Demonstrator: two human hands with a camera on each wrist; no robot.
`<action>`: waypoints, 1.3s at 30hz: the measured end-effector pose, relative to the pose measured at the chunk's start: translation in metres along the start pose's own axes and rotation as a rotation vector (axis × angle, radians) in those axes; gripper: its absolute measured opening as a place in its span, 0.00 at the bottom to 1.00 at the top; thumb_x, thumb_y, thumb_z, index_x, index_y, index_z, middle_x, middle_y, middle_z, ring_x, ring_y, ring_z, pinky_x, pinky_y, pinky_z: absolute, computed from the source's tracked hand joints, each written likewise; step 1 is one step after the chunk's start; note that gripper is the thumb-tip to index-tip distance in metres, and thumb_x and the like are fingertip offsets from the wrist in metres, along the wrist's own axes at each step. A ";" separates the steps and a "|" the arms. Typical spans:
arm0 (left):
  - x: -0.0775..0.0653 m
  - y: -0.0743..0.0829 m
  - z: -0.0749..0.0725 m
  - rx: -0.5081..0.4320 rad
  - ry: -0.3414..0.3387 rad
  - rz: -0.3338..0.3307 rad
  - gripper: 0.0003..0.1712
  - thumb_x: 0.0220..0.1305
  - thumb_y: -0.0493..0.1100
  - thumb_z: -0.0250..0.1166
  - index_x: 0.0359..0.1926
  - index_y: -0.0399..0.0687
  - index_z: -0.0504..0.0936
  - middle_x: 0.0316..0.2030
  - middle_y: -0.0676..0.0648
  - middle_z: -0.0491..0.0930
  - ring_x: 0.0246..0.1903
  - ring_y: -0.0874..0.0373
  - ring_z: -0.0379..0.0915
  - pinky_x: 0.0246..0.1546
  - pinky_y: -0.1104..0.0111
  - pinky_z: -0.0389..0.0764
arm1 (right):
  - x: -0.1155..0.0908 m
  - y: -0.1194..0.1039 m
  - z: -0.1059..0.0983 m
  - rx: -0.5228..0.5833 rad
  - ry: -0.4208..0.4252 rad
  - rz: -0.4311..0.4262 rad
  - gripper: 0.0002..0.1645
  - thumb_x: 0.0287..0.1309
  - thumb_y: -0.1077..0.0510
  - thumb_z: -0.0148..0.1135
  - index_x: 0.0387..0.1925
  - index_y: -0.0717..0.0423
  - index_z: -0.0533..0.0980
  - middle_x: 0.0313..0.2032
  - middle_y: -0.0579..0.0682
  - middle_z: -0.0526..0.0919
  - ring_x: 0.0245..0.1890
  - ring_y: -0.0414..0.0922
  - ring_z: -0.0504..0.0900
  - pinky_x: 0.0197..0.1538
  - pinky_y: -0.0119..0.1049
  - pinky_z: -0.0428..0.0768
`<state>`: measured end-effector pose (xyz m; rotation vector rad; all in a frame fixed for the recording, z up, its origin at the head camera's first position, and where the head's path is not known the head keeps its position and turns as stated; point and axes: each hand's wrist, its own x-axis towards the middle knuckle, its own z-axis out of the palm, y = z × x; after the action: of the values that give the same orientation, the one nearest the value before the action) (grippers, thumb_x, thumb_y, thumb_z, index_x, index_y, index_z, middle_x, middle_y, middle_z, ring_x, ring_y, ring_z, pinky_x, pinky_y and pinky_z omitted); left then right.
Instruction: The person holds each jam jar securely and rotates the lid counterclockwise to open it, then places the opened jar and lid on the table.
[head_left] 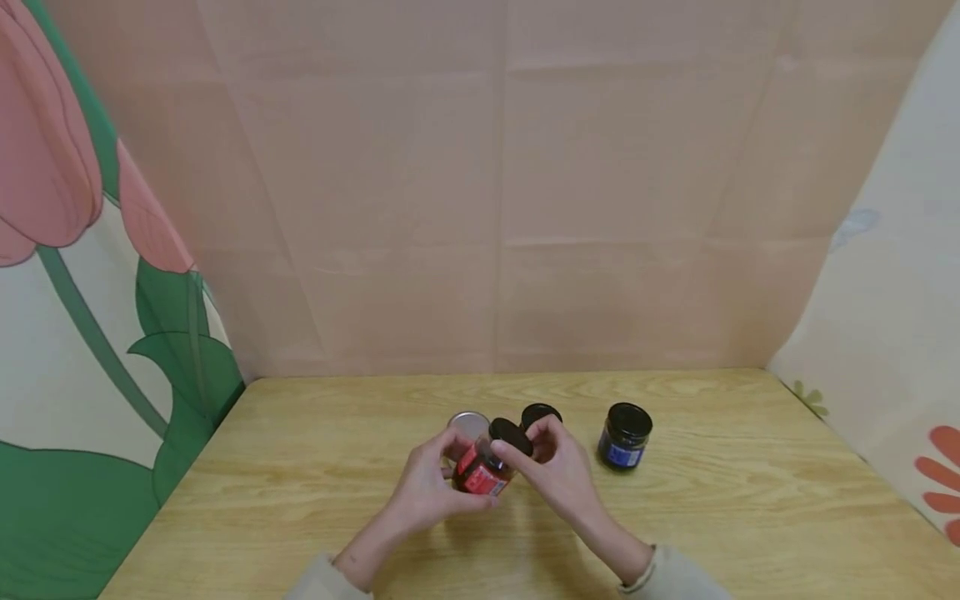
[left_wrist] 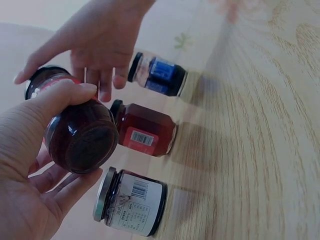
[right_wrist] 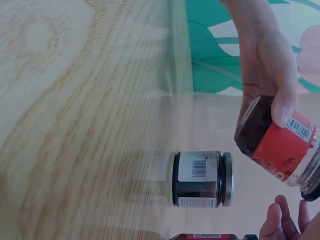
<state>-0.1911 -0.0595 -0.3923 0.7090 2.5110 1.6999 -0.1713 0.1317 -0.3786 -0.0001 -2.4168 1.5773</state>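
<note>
My left hand (head_left: 426, 493) grips a glass jar (head_left: 482, 478) with a red label and dark contents, holding it tilted above the table. The jar's black lid (head_left: 512, 436) leans toward my right hand (head_left: 564, 477). In the left wrist view, the fingers (left_wrist: 105, 82) of the right hand are loosely extended beside the lid end. The right wrist view shows a gap between those fingers (right_wrist: 282, 215) and the black lid; whether the thumb touches it, I cannot tell. The held jar's dark base (left_wrist: 90, 145) faces the left wrist camera.
Behind the hands stand a silver-lidded jar (left_wrist: 137, 202) with a white label and a red jar (left_wrist: 145, 129) with a black lid. A blue-labelled jar (head_left: 625, 437) stands to the right on the wooden table (head_left: 300, 467). Cloth backdrops (head_left: 495, 208) border the table.
</note>
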 end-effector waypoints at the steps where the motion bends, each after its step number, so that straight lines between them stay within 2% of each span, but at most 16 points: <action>1: 0.000 0.000 0.000 0.006 0.005 0.002 0.32 0.34 0.45 0.82 0.42 0.49 0.76 0.37 0.51 0.78 0.41 0.57 0.73 0.43 0.58 0.82 | 0.000 0.000 0.000 -0.016 0.002 0.008 0.24 0.45 0.44 0.74 0.32 0.52 0.70 0.24 0.47 0.74 0.25 0.41 0.72 0.26 0.30 0.70; 7: 0.000 -0.004 0.001 0.026 0.017 0.017 0.32 0.34 0.45 0.82 0.42 0.50 0.76 0.36 0.53 0.78 0.40 0.58 0.74 0.40 0.61 0.81 | 0.000 -0.002 0.001 -0.058 0.007 0.020 0.26 0.44 0.41 0.74 0.30 0.53 0.70 0.22 0.46 0.73 0.23 0.40 0.70 0.24 0.30 0.67; 18: 0.001 -0.007 0.001 0.027 0.001 0.032 0.32 0.35 0.44 0.82 0.43 0.48 0.75 0.38 0.51 0.77 0.41 0.58 0.73 0.39 0.69 0.81 | 0.002 0.004 -0.003 0.028 -0.025 -0.069 0.22 0.43 0.47 0.76 0.28 0.53 0.73 0.21 0.48 0.75 0.21 0.40 0.73 0.24 0.29 0.70; 21: -0.001 -0.010 0.000 0.004 0.007 0.017 0.32 0.35 0.44 0.82 0.44 0.48 0.75 0.38 0.50 0.77 0.42 0.58 0.73 0.40 0.71 0.81 | 0.004 0.007 -0.003 0.030 -0.070 -0.113 0.19 0.44 0.49 0.76 0.32 0.52 0.76 0.25 0.47 0.78 0.22 0.39 0.74 0.25 0.28 0.73; 25: -0.003 -0.011 -0.003 -0.012 0.018 0.005 0.32 0.35 0.46 0.82 0.43 0.48 0.75 0.38 0.50 0.77 0.42 0.58 0.73 0.40 0.72 0.80 | 0.006 0.010 -0.003 0.055 -0.139 -0.217 0.19 0.48 0.53 0.74 0.42 0.51 0.79 0.33 0.48 0.82 0.26 0.38 0.76 0.30 0.29 0.76; 29: -0.004 -0.010 -0.006 0.001 0.030 0.011 0.32 0.35 0.46 0.81 0.43 0.49 0.76 0.38 0.50 0.78 0.42 0.57 0.73 0.41 0.70 0.81 | 0.009 0.012 -0.005 0.105 -0.195 -0.325 0.21 0.52 0.58 0.71 0.49 0.56 0.78 0.38 0.51 0.82 0.29 0.37 0.77 0.33 0.29 0.77; 33: -0.004 -0.011 -0.004 -0.006 0.018 0.002 0.33 0.35 0.45 0.81 0.45 0.47 0.76 0.39 0.50 0.78 0.42 0.58 0.73 0.41 0.69 0.81 | 0.009 0.017 -0.006 0.142 -0.223 -0.409 0.22 0.53 0.63 0.68 0.50 0.62 0.77 0.39 0.55 0.79 0.31 0.36 0.76 0.34 0.29 0.78; 36: -0.003 -0.012 -0.003 -0.024 0.011 -0.008 0.33 0.35 0.45 0.81 0.46 0.47 0.76 0.39 0.50 0.78 0.42 0.57 0.73 0.42 0.66 0.81 | 0.009 0.018 -0.007 0.140 -0.228 -0.431 0.22 0.53 0.64 0.67 0.52 0.62 0.77 0.40 0.55 0.79 0.31 0.37 0.77 0.34 0.29 0.78; 39: -0.002 -0.012 -0.003 -0.025 0.020 -0.008 0.33 0.36 0.45 0.81 0.46 0.48 0.76 0.40 0.50 0.78 0.42 0.57 0.73 0.42 0.65 0.81 | 0.009 0.014 -0.006 0.111 -0.224 -0.391 0.23 0.55 0.60 0.67 0.53 0.59 0.77 0.40 0.53 0.79 0.30 0.37 0.76 0.34 0.29 0.78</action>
<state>-0.1941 -0.0668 -0.4025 0.6819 2.4969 1.7418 -0.1812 0.1441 -0.3873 0.6599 -2.2946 1.5875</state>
